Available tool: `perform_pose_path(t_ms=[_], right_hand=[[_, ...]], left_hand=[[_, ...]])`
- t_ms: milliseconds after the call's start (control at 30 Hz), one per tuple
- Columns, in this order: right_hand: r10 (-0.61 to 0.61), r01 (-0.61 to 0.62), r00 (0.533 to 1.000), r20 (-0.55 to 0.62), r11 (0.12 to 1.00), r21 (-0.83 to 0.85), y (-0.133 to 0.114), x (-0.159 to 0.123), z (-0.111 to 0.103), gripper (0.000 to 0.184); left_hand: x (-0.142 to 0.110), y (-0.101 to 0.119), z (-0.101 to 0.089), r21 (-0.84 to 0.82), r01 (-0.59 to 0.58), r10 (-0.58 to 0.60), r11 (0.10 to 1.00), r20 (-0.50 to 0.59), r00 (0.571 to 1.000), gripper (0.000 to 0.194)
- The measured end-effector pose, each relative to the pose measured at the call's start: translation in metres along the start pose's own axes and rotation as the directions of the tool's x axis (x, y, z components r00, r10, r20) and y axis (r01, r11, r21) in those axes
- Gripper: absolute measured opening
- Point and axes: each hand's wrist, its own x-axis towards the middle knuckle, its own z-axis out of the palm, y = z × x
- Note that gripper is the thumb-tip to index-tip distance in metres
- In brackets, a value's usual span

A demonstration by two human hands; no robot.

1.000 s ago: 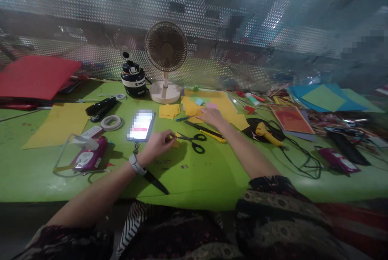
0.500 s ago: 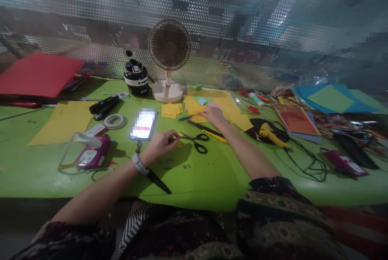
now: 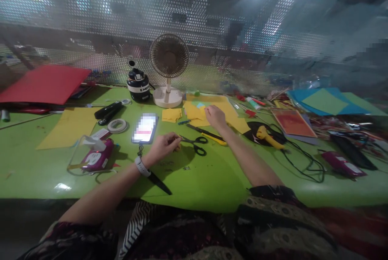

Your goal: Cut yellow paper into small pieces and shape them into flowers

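Perforated sheeting (image 3: 206,33) backs the green table (image 3: 194,187). The left hand (image 3: 165,146), nearly closed, has a yellow scrap (image 3: 178,146) at its fingertips beside the scissors (image 3: 200,146); the right hand (image 3: 216,118) curls at the yellow paper (image 3: 192,115). Whether either grips, I cannot tell.

Craft workspace, coloured paper (image 3: 226,105), glue gun (image 3: 268,138)

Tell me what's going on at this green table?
Someone is busy among yellow paper and tools on a green table. The right hand reaches over the yellow paper. The left hand is curled beside the black scissors, with a bit of yellow at its fingertips; I can't tell if it's gripped. A lit phone lies behind that hand, and a fan stands farther back.
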Motion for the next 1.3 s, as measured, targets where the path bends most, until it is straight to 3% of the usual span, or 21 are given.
perform_pose_path(t_ms=[33,67,133,233,300,400,500,600,733,900,1300], right_hand=[[-0.059,0.060,0.998,-0.031,0.998,0.014,-0.009,-0.011,-0.004,0.039],[-0.193,0.198,0.976,-0.099,0.979,0.046,-0.019,-0.024,-0.007,0.037],[-0.447,0.467,0.873,-0.197,0.881,0.069,-0.042,-0.056,-0.011,0.033],[-0.674,0.702,0.697,-0.244,0.711,0.038,-0.069,-0.100,-0.012,0.030],[-0.715,0.749,0.652,-0.252,0.659,0.069,-0.077,-0.116,-0.012,0.029],[-0.672,0.723,0.690,-0.269,0.663,0.195,-0.075,-0.119,-0.012,0.023],[-0.549,0.634,0.773,-0.318,0.679,0.369,-0.070,-0.114,-0.012,0.015],[-0.391,0.495,0.869,-0.304,0.657,0.569,-0.070,-0.113,-0.012,0.019],[-0.259,0.328,0.942,-0.215,0.561,0.760,-0.074,-0.116,-0.011,0.029],[-0.186,0.218,0.972,-0.143,0.493,0.842,-0.073,-0.117,-0.008,0.030],[-0.156,0.202,0.977,-0.144,0.473,0.858,-0.072,-0.119,-0.006,0.028]], left_hand=[[0.000,0.001,0.001,-0.154,0.058,-0.057,0.986,0.010,0.998,0.041],[0.000,0.003,0.002,-0.301,0.115,-0.106,0.947,0.045,0.993,0.044],[0.000,0.007,0.004,-0.523,0.213,-0.192,0.825,0.096,0.977,0.047],[0.000,0.013,0.005,-0.661,0.255,-0.219,0.706,0.138,0.966,0.038],[-0.001,0.015,0.007,-0.660,0.261,-0.234,0.704,0.132,0.963,0.027],[-0.003,0.015,0.008,-0.643,0.257,-0.218,0.721,0.141,0.966,0.021],[-0.005,0.014,0.010,-0.667,0.239,-0.184,0.706,0.154,0.971,0.021],[-0.006,0.014,0.011,-0.693,0.240,-0.213,0.680,0.127,0.969,0.021],[-0.008,0.016,0.011,-0.691,0.301,-0.214,0.657,0.212,0.954,0.045],[-0.010,0.013,0.011,-0.621,0.239,-0.102,0.747,0.248,0.963,0.039],[-0.009,0.010,0.011,-0.597,0.251,-0.105,0.762,0.268,0.958,0.029]])
